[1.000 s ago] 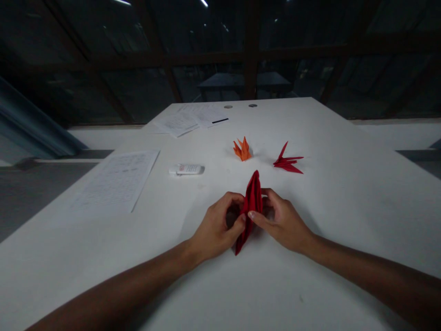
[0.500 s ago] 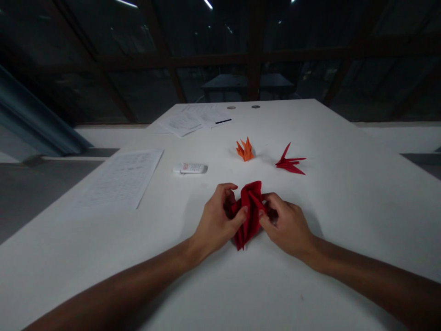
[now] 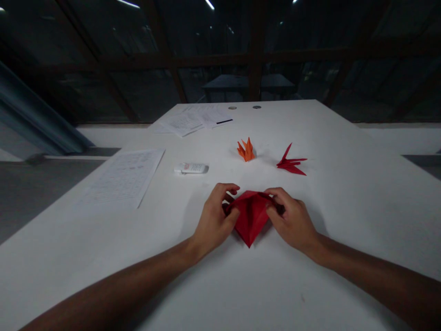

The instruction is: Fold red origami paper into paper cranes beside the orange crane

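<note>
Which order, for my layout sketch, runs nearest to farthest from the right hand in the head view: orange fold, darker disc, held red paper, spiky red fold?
1. Held red paper: its right side is in the right hand.
2. Spiky red fold: just beyond that hand.
3. Orange fold: beyond and to the left.
4. Darker disc: toward the far end of the table.

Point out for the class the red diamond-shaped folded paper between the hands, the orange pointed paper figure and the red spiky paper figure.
Red diamond-shaped folded paper (image 3: 250, 222): head view, lower front face.
Orange pointed paper figure (image 3: 247, 152): head view, middle of its body.
Red spiky paper figure (image 3: 289, 163): head view, its middle folds.
</note>
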